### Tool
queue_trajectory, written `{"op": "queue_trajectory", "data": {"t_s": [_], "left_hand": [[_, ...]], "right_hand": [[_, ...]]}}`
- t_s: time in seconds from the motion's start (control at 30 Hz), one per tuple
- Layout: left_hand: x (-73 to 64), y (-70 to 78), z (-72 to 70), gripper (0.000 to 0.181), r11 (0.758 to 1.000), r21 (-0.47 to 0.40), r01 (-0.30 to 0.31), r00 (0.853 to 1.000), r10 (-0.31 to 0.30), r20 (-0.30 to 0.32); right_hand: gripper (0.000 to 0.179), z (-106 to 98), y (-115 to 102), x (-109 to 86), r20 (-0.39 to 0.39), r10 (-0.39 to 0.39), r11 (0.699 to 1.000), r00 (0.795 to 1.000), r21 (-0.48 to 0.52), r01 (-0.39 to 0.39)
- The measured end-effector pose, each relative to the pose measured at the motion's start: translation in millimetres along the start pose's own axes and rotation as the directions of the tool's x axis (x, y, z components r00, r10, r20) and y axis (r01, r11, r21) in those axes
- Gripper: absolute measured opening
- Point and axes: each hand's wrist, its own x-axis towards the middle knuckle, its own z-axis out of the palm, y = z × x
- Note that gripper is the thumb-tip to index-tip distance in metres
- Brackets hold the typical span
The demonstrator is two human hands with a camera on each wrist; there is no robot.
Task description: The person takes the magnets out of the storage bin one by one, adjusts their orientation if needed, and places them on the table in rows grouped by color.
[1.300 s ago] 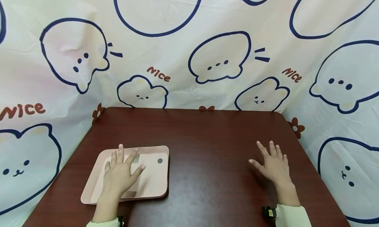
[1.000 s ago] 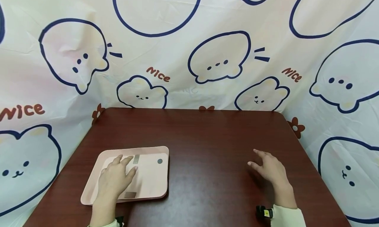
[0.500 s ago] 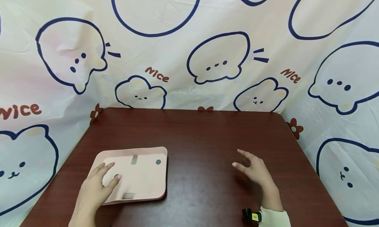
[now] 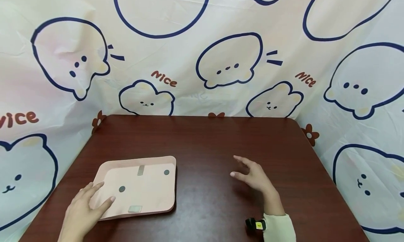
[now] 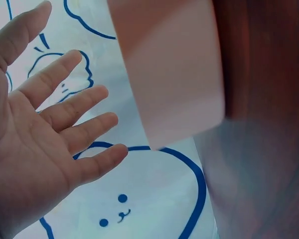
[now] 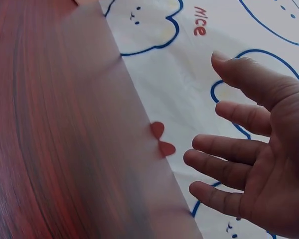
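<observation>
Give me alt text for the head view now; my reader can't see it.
A person's left hand is at the left end of a pale pink tray with four grey patches, on a brown table; the right hand hovers farther right, over the table. A cartoon-print cloth forms the backdrop.

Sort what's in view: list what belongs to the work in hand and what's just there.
Likely part of the work:
left hand, holding nothing
pink tray, nearest that hand
right hand, over the table, holding nothing

Just there, apparently:
grey discs and grey strips, two each, on the tray
patterned backdrop
black device at the right wrist
</observation>
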Motion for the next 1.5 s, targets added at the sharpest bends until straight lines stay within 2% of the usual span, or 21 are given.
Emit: {"op": "queue_trajectory", "data": {"t_s": [0.27,0.33,0.47,0.53,0.63,0.83,0.9,0.97,1.17,1.33,1.5], "left_hand": [[2.9,-14.5,-1.4,0.08,0.994,0.003,0.109,0.99,-0.109,0.087],[2.2,-17.0,-1.9,0.085,0.993,-0.007,0.119,0.988,-0.118,0.098],[1.0,-22.5,-4.4,0.093,0.987,-0.023,0.158,0.974,-0.151,0.17],[1.0,-25.5,-5.5,0.097,0.983,-0.014,0.185,0.959,-0.177,0.223],[2.7,-29.5,-6.1,0.103,0.974,0.009,0.227,0.928,-0.219,0.303],[3.2,-37.5,-5.1,0.119,0.943,0.038,0.332,0.846,-0.315,0.429],[1.8,-40.4,-3.7,0.122,0.937,0.05,0.346,0.829,-0.331,0.45],[0.8,-43.0,-2.3,0.124,0.937,0.058,0.344,0.825,-0.331,0.458],[0.0,-49.3,1.4,0.118,0.952,0.086,0.294,0.843,-0.301,0.447],[0.3,-50.8,5.0,0.114,0.942,0.124,0.311,0.83,-0.333,0.447],[-0.9,-51.3,6.0,0.111,0.945,0.123,0.302,0.835,-0.324,0.445]], "right_hand": [[0.062,20,-13,17.2,0.02,-0.058,0.997,0.998,0.054,0.057],[0.062,26,-16,20.9,0.04,-0.077,0.994,0.996,0.085,0.073],[0.063,37,-20,26.2,0.083,-0.114,0.984,0.99,0.15,0.101],[0.063,42,-22,28.3,0.101,-0.131,0.978,0.986,0.178,0.111],[0.063,49,-24,32.7,0.117,-0.157,0.97,0.981,0.207,0.13],[0.064,65,-33,43.9,0.151,-0.209,0.947,0.966,0.279,0.161],[0.064,70,-37,47.2,0.164,-0.217,0.939,0.962,0.304,0.16],[0.063,76,-42,50.5,0.18,-0.223,0.936,0.958,0.316,0.158],[0.063,94,-53,59.7,0.217,-0.22,0.928,0.951,0.345,0.137],[0.063,103,-59,64.6,0.238,-0.235,0.919,0.942,0.369,0.136],[0.062,113,-65,70.7,0.268,-0.272,0.902,0.924,0.407,0.148]]}}
